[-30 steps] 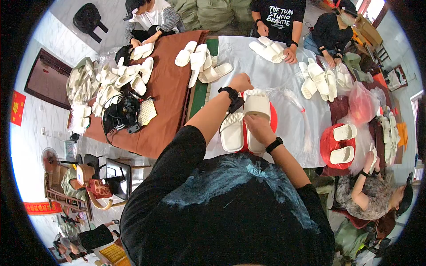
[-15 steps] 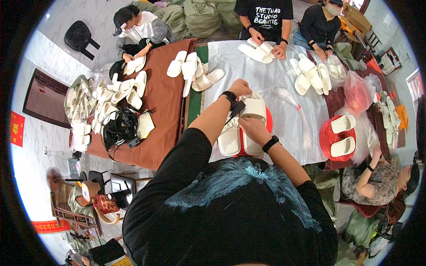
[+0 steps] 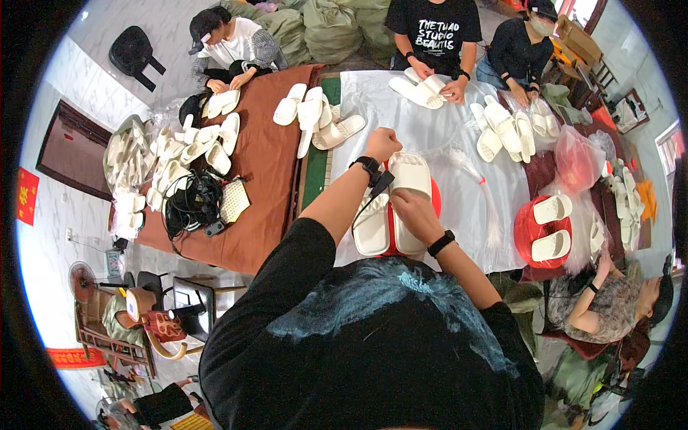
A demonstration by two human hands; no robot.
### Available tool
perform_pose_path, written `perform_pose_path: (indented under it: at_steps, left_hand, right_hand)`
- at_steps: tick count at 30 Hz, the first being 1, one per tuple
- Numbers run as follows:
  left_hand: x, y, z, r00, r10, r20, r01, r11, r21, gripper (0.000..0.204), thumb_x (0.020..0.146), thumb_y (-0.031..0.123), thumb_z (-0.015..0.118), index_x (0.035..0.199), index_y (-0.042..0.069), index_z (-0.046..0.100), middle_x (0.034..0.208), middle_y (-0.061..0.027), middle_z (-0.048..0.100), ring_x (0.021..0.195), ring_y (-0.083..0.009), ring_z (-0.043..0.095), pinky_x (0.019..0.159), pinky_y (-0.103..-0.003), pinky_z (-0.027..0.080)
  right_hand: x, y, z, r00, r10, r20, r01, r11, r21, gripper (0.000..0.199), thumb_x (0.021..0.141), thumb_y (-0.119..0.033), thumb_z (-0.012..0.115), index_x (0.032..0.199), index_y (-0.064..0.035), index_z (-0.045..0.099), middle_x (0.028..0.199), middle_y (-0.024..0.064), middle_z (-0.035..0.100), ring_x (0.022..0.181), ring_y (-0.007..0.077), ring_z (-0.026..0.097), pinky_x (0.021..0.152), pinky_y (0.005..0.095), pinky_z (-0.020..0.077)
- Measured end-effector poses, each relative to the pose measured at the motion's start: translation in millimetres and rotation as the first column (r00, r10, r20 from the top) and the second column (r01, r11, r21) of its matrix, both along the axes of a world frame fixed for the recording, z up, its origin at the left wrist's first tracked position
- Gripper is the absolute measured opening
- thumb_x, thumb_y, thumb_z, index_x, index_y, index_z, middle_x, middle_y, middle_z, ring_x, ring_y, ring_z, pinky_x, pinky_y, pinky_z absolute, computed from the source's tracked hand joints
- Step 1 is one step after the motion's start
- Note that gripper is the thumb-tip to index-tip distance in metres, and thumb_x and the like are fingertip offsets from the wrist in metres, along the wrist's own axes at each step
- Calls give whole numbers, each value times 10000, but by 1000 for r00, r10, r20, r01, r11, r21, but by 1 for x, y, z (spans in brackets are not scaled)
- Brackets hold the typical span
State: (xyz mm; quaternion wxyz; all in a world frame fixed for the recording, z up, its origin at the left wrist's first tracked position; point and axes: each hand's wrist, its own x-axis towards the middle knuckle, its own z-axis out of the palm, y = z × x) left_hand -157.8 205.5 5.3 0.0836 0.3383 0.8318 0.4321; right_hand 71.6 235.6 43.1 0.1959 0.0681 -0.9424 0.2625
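Observation:
A pair of cream slide slippers lies in front of me on a red round stand (image 3: 436,198). The left slipper (image 3: 371,236) is partly covered by my left wrist and a black strap hanging from it. Just beyond the toe of the right slipper (image 3: 411,175), my left hand (image 3: 384,145) is closed; whatever its fingertips hold is too small to make out. My right hand (image 3: 417,213) lies over the right slipper's footbed, its fingertips pinched together at the rear edge of the broad strap. Anything between those fingers is hidden.
A bundle of thin white strands (image 3: 476,179) lies to the right. Beyond it are several loose slippers (image 3: 502,129) and another red stand (image 3: 527,247) with a pair. Black cables (image 3: 192,208) and a slipper heap (image 3: 175,154) lie left. Co-workers sit around the tables.
My left hand has drawn slightly left, away from the slipper's toe. The right hand stays at the strap. The whole view has shifted slightly.

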Motion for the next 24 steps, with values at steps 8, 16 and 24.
perform_pose_path:
  at_steps: [8, 16, 24]
  left_hand:
    - [34, -44, 42, 984, -96, 148, 62, 974, 219, 154, 711, 76, 721, 665, -25, 615, 662, -95, 668, 619, -111, 609, 567, -264, 480]
    - [66, -64, 32, 986, -13, 169, -31, 966, 258, 154, 716, 88, 695, 680, -29, 601, 612, -78, 606, 569, -109, 539, 535, -290, 450]
    - [75, -71, 31, 942, 139, 305, -262, 871, 415, 171, 821, 137, 696, 781, -23, 647, 674, -53, 636, 610, -90, 538, 556, -267, 441]
  right_hand:
    - [-38, 26, 31, 928, -355, -113, 271, 852, -448, 163, 877, -133, 610, 971, -1, 624, 944, 151, 639, 819, 311, 624, 709, 367, 499]
    - [-87, 26, -8, 963, -200, 180, 266, 603, -752, 124, 897, -103, 591, 859, 9, 628, 726, 32, 624, 620, 82, 537, 549, 241, 433]
    - [-87, 17, -3, 971, -213, 111, 172, 297, -939, 141, 961, -156, 528, 1051, -47, 533, 921, 46, 635, 817, 133, 619, 558, 231, 448]
